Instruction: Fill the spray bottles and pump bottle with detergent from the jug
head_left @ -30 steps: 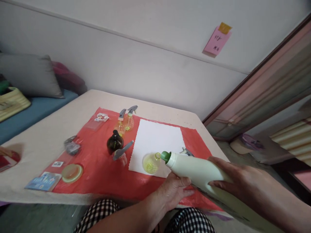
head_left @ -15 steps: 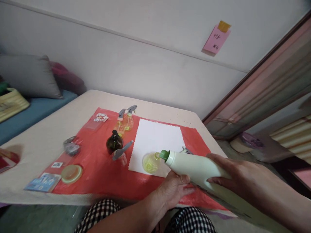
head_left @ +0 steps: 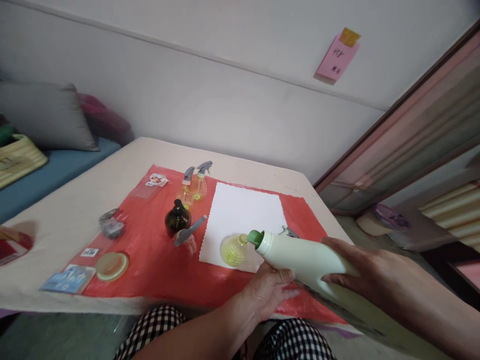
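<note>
Your right hand point(head_left: 360, 267) clamped on pale-green refill bottle point(head_left: 303, 257) — left hand point(head_left: 268, 290) supporting neck end; green spout at two o'clock of yellow spray-bottle body point(head_left: 234, 250).

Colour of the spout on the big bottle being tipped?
The spout is green; shows best in the head view.

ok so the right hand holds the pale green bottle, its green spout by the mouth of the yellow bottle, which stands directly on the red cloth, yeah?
Not the red cloth: the head view shows the yellow bottle on the white sheet. The right hand does hold the pale green bottle, green spout by that mouth.
</note>
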Motion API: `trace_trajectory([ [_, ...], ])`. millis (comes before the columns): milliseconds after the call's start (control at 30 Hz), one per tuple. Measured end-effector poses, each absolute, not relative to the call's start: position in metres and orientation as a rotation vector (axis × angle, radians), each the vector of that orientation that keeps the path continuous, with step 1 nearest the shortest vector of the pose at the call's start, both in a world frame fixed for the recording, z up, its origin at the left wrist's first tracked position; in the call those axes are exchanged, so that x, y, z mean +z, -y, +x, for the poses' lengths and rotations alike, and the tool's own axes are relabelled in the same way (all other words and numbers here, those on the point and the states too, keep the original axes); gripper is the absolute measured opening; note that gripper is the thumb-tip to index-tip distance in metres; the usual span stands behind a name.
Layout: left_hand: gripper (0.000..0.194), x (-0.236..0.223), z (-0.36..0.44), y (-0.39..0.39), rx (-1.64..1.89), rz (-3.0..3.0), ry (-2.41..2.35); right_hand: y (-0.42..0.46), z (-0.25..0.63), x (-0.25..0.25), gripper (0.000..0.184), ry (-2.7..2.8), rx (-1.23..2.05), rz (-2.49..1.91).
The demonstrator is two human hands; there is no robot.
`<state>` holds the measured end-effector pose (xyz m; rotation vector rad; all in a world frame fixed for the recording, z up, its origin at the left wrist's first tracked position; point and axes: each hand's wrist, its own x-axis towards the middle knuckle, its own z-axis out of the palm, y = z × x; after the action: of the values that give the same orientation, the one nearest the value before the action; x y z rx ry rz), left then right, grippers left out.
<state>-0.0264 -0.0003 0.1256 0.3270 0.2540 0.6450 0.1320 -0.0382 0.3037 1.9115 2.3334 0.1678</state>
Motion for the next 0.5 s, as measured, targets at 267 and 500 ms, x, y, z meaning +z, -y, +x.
trace_trajectory([
  [267,0.077,0.1261,-0.0275,0.0004,0.642,0.316,-0.247,0.038,0.1307,0.3043,0.039,-2.339,0.158,1.893],
  [500,0.077,0.127,-0.0272,0.0026,0.647,0.3,-0.247,0.0378,0.1295,0.305,0.038,-2.324,0.177,1.888],
])
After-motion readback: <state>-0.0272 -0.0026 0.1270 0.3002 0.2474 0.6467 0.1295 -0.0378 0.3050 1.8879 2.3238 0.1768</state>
